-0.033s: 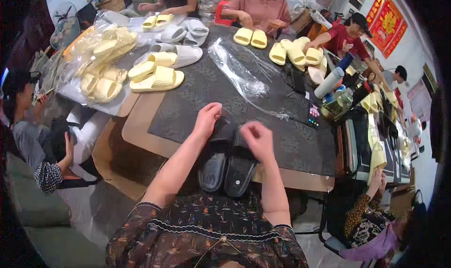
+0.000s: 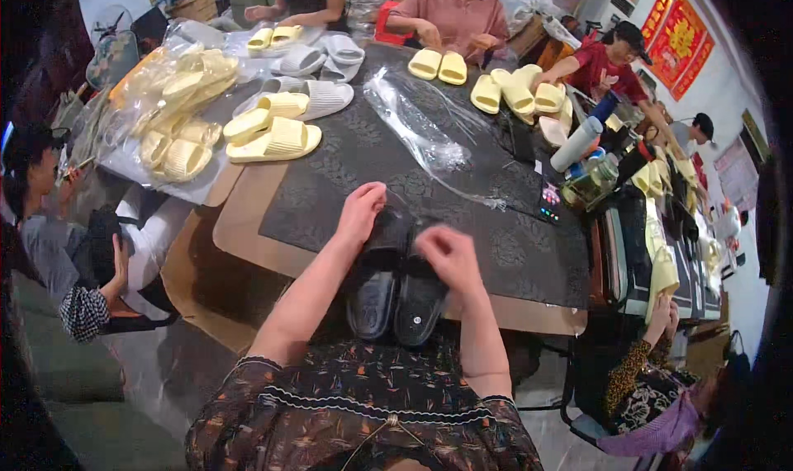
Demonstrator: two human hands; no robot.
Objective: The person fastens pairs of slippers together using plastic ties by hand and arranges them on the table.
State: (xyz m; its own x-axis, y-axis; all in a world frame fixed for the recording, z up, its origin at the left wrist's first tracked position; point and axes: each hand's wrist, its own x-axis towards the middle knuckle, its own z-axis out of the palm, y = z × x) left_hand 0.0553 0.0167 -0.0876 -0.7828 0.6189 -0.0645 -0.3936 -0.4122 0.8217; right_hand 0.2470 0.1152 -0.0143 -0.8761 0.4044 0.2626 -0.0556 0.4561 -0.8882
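A pair of black slippers lies side by side at the table's near edge, in front of my body, heels toward me. My left hand is at the far end of the left slipper, thumb and fingers pinched together. From its fingertips a faint, thin clear strand seems to run toward the right. Over the strap of the right slipper, my right hand has its fingers curled in and slightly blurred; what they pinch, if anything, is too small to make out. Farther up the table lies a bundle of clear plastic strands.
Cream slippers and grey slippers stand at the left, near bagged cream ones. More cream slippers are at the far right, near a bottle, a glass jar and a phone. Several people sit around the table.
My right hand has moved slightly toward me and to the left, over the right slipper's strap. My left hand has hardly moved.
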